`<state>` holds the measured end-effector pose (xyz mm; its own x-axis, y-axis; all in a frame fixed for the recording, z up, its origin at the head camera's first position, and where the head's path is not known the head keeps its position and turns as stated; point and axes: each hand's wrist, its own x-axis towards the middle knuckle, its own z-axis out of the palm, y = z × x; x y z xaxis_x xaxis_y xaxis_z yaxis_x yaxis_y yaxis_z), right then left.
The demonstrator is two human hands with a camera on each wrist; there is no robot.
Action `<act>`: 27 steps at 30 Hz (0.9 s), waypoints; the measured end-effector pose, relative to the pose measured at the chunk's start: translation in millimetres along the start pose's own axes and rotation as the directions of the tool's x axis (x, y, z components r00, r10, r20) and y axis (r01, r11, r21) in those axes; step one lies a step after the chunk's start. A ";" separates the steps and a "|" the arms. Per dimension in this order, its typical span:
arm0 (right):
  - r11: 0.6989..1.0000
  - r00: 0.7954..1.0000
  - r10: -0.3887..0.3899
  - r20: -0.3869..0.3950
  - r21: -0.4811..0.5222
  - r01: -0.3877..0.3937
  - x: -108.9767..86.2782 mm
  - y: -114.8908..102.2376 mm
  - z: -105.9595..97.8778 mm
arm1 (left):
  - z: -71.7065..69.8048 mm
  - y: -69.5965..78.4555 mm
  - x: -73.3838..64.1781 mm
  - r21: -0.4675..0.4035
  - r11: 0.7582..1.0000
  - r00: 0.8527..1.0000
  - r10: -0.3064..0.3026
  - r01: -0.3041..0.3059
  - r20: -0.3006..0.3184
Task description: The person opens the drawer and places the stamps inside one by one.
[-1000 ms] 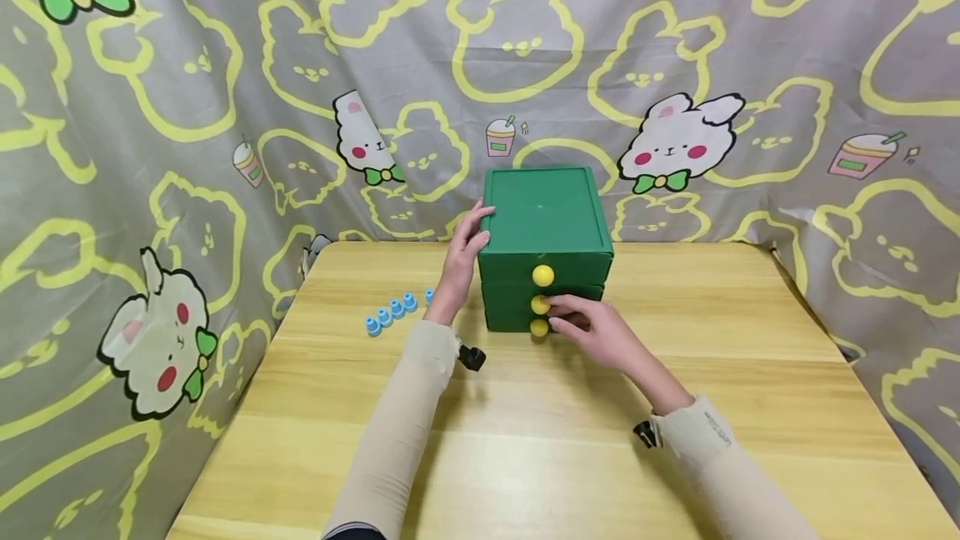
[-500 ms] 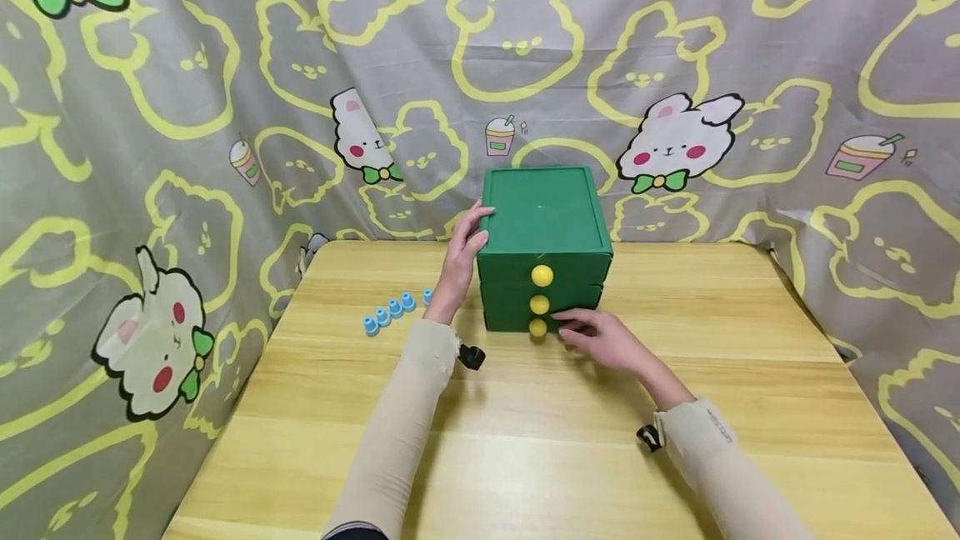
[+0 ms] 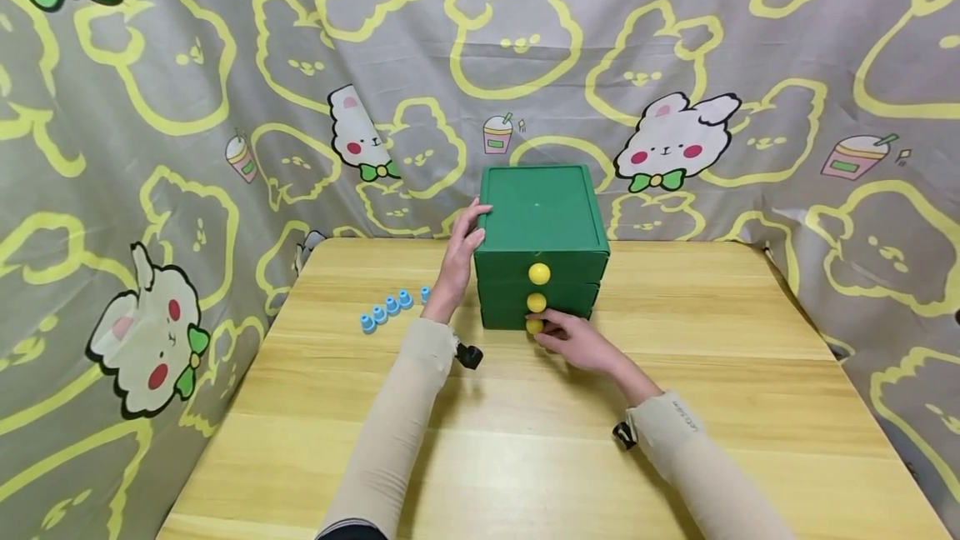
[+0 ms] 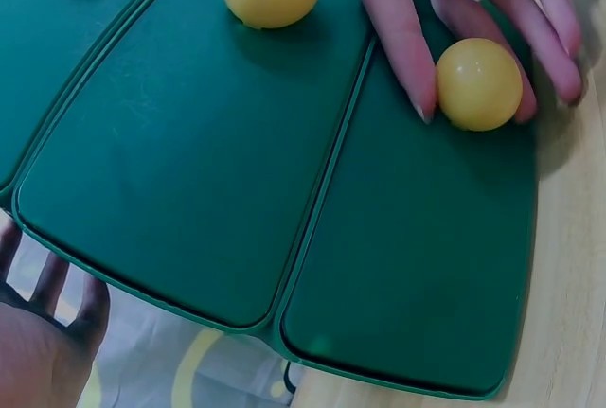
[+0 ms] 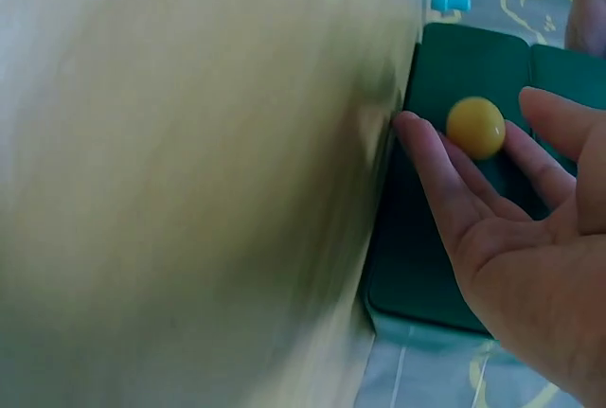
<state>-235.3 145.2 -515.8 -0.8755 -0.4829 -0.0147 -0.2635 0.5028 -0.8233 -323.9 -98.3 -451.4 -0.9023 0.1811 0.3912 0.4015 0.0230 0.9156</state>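
Note:
A green three-drawer cabinet (image 3: 542, 208) stands on the table, its drawers pushed in. Each drawer front bears a round yellow knob. My right hand (image 3: 581, 344) is at the bottom knob (image 4: 479, 84), with fingers on both sides of it; in the right wrist view the fingers of the right hand (image 5: 530, 238) pinch that knob (image 5: 475, 128). The middle knob (image 3: 536, 302) and top knob (image 3: 539, 273) are untouched. My left hand (image 3: 457, 261) rests against the cabinet's left side, fingertips at the top edge. Its extended fingers show in the left wrist view at the cabinet's side.
Several small blue cone-like pieces (image 3: 392, 305) stand in a row left of the cabinet, one partly behind the left wrist. The wooden table (image 3: 510, 457) reaches a patterned grey curtain (image 3: 540, 65) at the back and sides.
My right hand has left the middle knob, drawn back a little to the right and down, then moved left onto the bottom knob. The left hand stays on the cabinet's side.

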 end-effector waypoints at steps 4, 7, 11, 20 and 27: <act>0.999 0.998 -0.027 -0.059 -0.042 0.025 2.7 0.8 7.0 | -0.4 -1.7 -0.9 -0.001 1.000 1.000 -0.002 0.002 -0.004; 0.998 0.993 -0.035 -0.112 -0.061 0.029 3.5 -0.4 9.8 | -0.3 -1.9 -0.8 -0.004 1.000 1.000 -0.003 0.003 -0.006; 0.997 0.985 -0.027 -0.169 -0.071 0.016 5.1 -2.1 12.1 | 0.4 -1.5 0.0 -0.008 1.000 1.000 -0.001 0.001 -0.004; 0.997 0.969 0.008 -0.246 -0.074 -0.027 8.0 -5.5 15.6 | 0.6 -3.7 0.8 -0.008 1.000 1.000 0.006 -0.006 -0.002; 0.997 0.972 0.037 -0.230 -0.063 -0.052 8.0 -8.6 15.2 | 0.6 -3.9 0.3 -0.009 1.000 1.000 -0.015 0.015 -0.009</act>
<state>-234.0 126.1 -517.4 -0.9543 -0.2862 0.0861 -0.2421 0.5714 -0.7841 -325.7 -97.7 -455.0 -0.9096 0.1719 0.3782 0.3867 0.0171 0.9221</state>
